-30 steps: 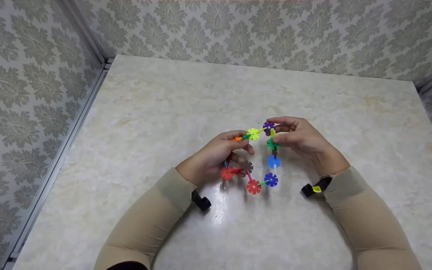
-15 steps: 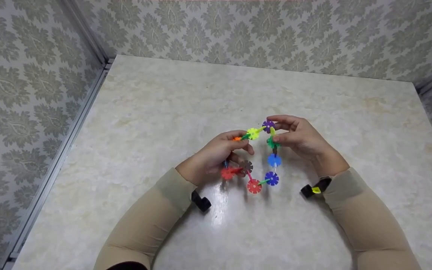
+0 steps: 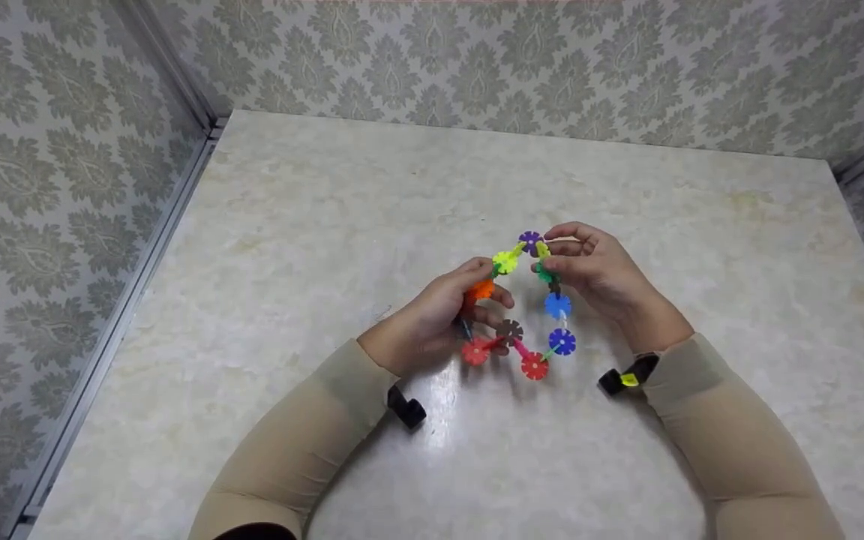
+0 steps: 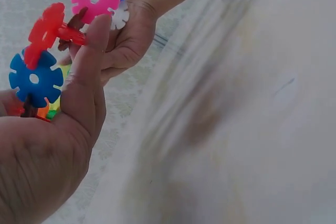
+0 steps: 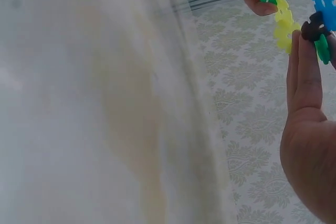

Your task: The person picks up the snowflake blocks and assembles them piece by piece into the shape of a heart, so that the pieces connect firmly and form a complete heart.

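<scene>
A closed ring of slotted plastic snowflake discs in many colours is held up over the table between both hands. My left hand grips its left side, thumb by the orange disc, other fingers behind and inside the ring. With thumb and fingers my right hand pinches the upper right side at a green disc, just below the purple disc. In the left wrist view, a blue disc and a red disc sit beside the left fingers. Some discs are hidden by the hands.
A pale marbled table lies under the hands. Patterned wallpaper rises behind it, and a metal rail runs along its left edge. Small black cameras hang at both wrists, such as the left one.
The ring has tilted: its lower discs have shifted right and slightly up, and the purple disc has moved up and left. The right hand has risen slightly; more of the orange disc shows.
</scene>
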`<state>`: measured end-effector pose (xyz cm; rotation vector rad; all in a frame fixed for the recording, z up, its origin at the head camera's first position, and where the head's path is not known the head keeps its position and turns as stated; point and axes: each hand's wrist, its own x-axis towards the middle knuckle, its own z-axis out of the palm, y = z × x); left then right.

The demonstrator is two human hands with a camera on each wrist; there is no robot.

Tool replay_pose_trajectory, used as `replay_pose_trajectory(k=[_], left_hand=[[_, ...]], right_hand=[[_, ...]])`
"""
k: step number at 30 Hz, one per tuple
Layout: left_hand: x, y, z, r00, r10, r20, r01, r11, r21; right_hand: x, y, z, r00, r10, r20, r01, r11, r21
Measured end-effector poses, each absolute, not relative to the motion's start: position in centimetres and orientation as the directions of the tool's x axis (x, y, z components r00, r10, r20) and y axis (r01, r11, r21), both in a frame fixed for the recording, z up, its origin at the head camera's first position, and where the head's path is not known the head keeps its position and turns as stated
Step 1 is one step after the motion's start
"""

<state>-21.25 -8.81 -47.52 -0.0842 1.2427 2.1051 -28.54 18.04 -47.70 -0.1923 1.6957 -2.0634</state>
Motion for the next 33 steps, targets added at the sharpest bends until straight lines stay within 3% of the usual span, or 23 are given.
replay_pose_trajectory(k=[18,25,33], left_hand=[[-21.1,-8.8,-47.7,-0.778,0.52,-0.353,-0.568,-0.342,0.748],[-21.1,-8.8,-47.6,-0.774,0.49,-0.401,-0.575,-0.278,0.769],[-21.0,-8.6,-47.2,-0.771,0.441,-0.46,-0.609,-0.294,0.737]], right_hand=[[-28.0,17.3,-48.5,-0.892,-0.434,-0.127,0.224,-0.179,-0.958],[-27.7,16.9,-48.7,-0.885,-0.451,-0.118,0.25,-0.246,-0.937],[-27.5,16.5,-48.8,-0.894,-0.426,-0.136,0.237,-0.194,-0.952]])
